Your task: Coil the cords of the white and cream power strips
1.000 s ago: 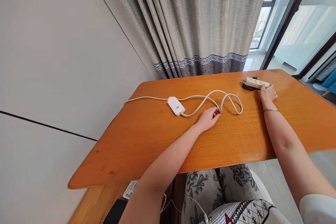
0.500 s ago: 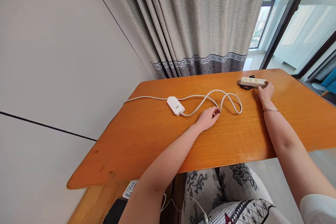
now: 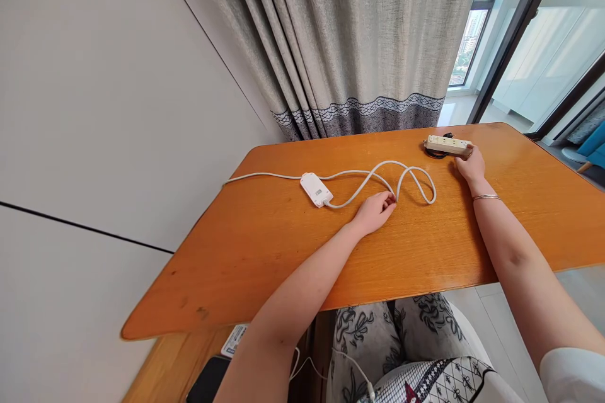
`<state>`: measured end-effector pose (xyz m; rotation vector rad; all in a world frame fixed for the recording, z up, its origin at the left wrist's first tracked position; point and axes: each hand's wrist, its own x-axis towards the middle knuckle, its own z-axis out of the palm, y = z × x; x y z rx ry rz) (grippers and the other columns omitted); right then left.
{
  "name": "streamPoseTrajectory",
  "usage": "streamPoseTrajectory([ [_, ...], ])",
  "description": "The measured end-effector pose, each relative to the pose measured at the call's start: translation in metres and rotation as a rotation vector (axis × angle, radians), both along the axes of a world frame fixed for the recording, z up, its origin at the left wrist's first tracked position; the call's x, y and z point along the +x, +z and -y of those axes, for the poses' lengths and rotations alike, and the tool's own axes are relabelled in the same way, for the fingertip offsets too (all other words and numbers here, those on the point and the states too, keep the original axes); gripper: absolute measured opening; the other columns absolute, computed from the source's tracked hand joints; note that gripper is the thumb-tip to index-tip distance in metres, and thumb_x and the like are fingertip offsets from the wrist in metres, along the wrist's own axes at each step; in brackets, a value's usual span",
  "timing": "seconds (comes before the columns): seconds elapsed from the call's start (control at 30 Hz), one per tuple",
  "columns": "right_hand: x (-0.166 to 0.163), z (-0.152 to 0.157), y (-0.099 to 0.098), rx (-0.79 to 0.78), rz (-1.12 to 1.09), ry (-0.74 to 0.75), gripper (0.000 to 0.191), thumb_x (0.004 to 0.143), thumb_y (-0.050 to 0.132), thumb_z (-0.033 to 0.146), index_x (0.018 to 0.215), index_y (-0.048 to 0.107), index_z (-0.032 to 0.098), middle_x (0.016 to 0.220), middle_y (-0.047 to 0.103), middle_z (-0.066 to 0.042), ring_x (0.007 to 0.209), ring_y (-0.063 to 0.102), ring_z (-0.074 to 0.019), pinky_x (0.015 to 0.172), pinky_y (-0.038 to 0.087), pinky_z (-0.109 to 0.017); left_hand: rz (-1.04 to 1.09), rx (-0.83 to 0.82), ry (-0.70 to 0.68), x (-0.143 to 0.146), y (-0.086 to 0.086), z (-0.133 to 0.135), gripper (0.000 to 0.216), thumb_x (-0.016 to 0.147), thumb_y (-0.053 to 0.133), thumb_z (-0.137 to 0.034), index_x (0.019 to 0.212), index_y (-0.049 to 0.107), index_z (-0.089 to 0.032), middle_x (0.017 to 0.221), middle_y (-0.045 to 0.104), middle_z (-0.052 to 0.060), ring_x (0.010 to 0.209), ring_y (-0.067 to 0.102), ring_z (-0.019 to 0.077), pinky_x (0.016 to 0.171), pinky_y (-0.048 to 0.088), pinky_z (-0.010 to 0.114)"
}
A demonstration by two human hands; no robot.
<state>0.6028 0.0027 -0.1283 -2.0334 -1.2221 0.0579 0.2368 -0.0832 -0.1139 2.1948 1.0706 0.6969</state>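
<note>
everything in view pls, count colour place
table: 1, brown, centre
power strip: 1, cream, table's right
cord: 1, black, beside strip
flat box: 1, white, mid-left
thick cable: 1+, white, on table
thin cable: 1+, white, bottom
flat object: 1, black, lower left
curtain: 1, grey, behind table
wall: 1, grey, left
window: 1, dark-framed, right
furniture: 1, blue, right
trousers: 1, patterned grey, bottom
left hand: 1, bare, at thick cable
right hand: 1, bare, on strip

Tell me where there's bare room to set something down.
Bare patches on the table: left, outside the left arm, nearer than the white box; near side, between both arms; right, past the right arm. Crowded: mid-table, where the left grip pinches the looping white cord, and far right, where the right grip holds the power strip beside a black cable.
</note>
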Motion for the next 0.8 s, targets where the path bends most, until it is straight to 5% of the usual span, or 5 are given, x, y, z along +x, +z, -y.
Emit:
streamPoseTrajectory([
  [0.27,-0.001,0.002,0.002,0.058,0.036,0.019,0.065,0.082,0.059,0.02,0.144,0.048,0.004,0.145,0.054,-0.026,0.135,0.052,-0.0322,0.115,0.041,-0.046,0.002,-0.004,0.0,0.001,0.001,0.001,0.011,0.09,0.058,-0.021,0.099,0.064,-0.019,0.096,0.074,0.005,0.08,0.067,0.0173,0.079,0.054,0.033],
  [0.43,-0.016,0.009,0.012,0.111,0.179,-0.039,0.048,0.09,0.052,0.024,0.135,0.058,0.009,0.142,0.056,-0.023,0.133,0.049,-0.0332,0.113,0.04,-0.046,-0.008,-0.005,0.006,0.001,0.002,0.001,0.011,0.09,0.059,-0.022,0.1,0.065,-0.019,0.096,0.075,0.005,0.081,0.067,0.0177,0.08,0.054,0.033],
  [0.6,-0.056,0.003,0.021,-0.173,0.387,0.131,0.042,0.102,0.045,0.04,0.13,0.065,0.015,0.133,0.066,-0.02,0.123,0.058,-0.0325,0.097,0.049,-0.042,-0.004,-0.001,0.009,0.001,0.001,0.001,0.01,0.09,0.059,-0.021,0.098,0.064,-0.02,0.096,0.074,0.005,0.08,0.067,0.0177,0.079,0.054,0.033],
  [0.8,-0.093,-0.022,0.024,-0.306,0.427,0.117,0.047,0.099,0.056,0.049,0.121,0.07,0.01,0.122,0.071,-0.024,0.111,0.068,-0.0342,0.087,0.052,-0.04,0.001,-0.003,-0.002,0.0,0.001,0.001,0.009,0.09,0.059,-0.021,0.097,0.064,-0.02,0.096,0.073,0.005,0.081,0.066,0.0174,0.08,0.053,0.032],
])
